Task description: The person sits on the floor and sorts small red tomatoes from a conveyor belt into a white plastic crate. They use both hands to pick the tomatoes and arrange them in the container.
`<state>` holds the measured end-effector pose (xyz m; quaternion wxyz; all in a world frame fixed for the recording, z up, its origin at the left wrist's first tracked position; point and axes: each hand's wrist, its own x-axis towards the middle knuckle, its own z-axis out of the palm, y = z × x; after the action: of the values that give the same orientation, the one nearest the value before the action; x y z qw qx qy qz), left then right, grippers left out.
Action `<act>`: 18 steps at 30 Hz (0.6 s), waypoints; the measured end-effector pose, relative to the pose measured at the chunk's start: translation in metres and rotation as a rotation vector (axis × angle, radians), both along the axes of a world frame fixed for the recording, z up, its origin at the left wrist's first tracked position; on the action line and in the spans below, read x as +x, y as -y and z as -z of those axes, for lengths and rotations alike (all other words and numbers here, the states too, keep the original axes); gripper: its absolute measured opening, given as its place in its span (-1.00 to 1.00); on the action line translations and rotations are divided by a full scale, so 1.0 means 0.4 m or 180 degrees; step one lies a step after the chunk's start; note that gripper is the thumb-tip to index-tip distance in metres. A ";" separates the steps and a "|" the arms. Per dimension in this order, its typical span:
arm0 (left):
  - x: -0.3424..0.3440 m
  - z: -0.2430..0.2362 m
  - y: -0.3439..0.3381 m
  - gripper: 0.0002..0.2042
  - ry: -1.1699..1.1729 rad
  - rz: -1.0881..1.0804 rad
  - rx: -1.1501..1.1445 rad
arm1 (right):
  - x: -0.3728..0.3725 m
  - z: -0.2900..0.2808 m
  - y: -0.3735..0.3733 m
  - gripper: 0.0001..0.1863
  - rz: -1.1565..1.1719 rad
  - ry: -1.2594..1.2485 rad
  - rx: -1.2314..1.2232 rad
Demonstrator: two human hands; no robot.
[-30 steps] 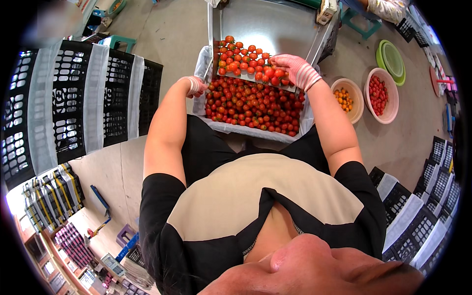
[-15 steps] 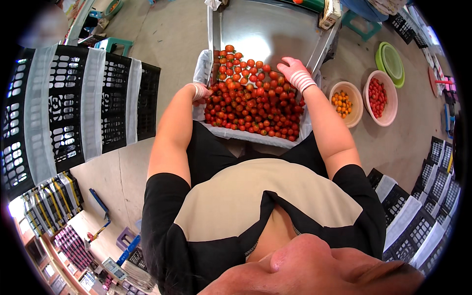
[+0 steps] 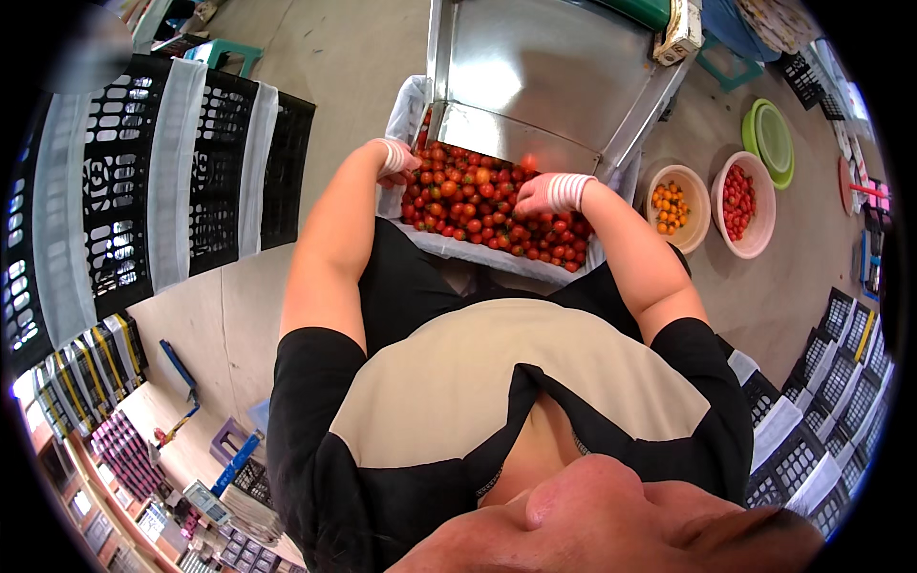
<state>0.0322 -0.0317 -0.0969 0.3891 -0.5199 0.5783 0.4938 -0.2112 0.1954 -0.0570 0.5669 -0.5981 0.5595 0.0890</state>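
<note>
Red cherry tomatoes (image 3: 461, 196) fill much of the lined crate (image 3: 405, 94) before me, below a steel tray (image 3: 535, 67). My left hand (image 3: 395, 164), in a striped glove, is closed at the crate's left side; what it grips is hidden. My right hand (image 3: 542, 194), in a matching glove, rests among the tomatoes on the right, fingers loosely bent and apart, partly hidden. A blurred red spot shows just above it.
An orange-tomato bowl (image 3: 672, 202), red-tomato bowl (image 3: 740, 204) and green basins (image 3: 772, 137) stand right. Black crates (image 3: 125, 181) flank me left, others (image 3: 802, 439) lower right. Teal stools (image 3: 232, 53) and a green machine part (image 3: 630, 11) are farther off.
The tomatoes spread at the tray's lower end have left it for the crate, baring the metal. My right hand has moved down into the crate; my left hand has risen slightly.
</note>
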 end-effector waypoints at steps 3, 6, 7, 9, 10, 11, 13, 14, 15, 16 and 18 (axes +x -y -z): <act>0.000 -0.123 -0.002 -0.78 -0.0374 -0.0154 -0.0014 | 0.055 0.016 -0.050 -0.53 -0.0375 -0.0624 -0.0238; 0.040 -0.150 0.016 -0.76 -0.1104 -0.0729 -0.0035 | 0.117 0.003 -0.103 -0.52 -0.0524 -0.1300 -0.1223; 0.039 -0.181 0.008 -0.74 -0.1353 -0.1099 -0.0170 | 0.137 0.006 -0.111 -0.52 -0.0619 -0.1415 -0.1545; 0.013 -0.235 -0.001 -0.69 -0.1804 -0.1678 -0.0347 | 0.166 0.058 -0.132 -0.57 -0.0721 -0.1340 -0.2525; 0.003 -0.249 -0.002 -0.69 -0.2099 -0.1906 -0.0391 | 0.189 0.086 -0.131 -0.58 -0.0792 -0.1297 -0.2920; -0.008 -0.257 -0.007 -0.70 -0.2384 -0.2136 -0.0421 | 0.210 0.099 -0.132 -0.65 -0.0991 -0.1234 -0.2971; -0.025 -0.283 -0.017 -0.71 -0.2849 -0.2502 -0.0443 | 0.231 0.138 -0.142 -0.75 -0.1010 -0.1030 -0.3105; -0.024 -0.295 -0.021 -0.70 -0.2861 -0.2500 -0.0492 | 0.224 0.152 -0.150 -0.77 -0.0975 -0.1022 -0.3168; -0.020 -0.306 -0.027 -0.69 -0.2871 -0.2494 -0.0540 | 0.208 0.167 -0.154 -0.78 -0.0974 -0.0898 -0.3183; -0.010 -0.316 -0.033 -0.67 -0.2882 -0.2487 -0.0600 | 0.191 0.166 -0.147 -0.78 -0.0974 -0.0770 -0.3208; 0.013 -0.333 -0.044 -0.64 -0.2794 -0.2294 -0.0780 | 0.150 0.148 -0.134 -0.69 -0.0709 -0.1165 -0.2961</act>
<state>0.0374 -0.0142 0.0363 -0.1428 -0.4717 0.5250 0.6939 -0.1513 0.2488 -0.1163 0.1206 -0.8178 0.5628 -0.0063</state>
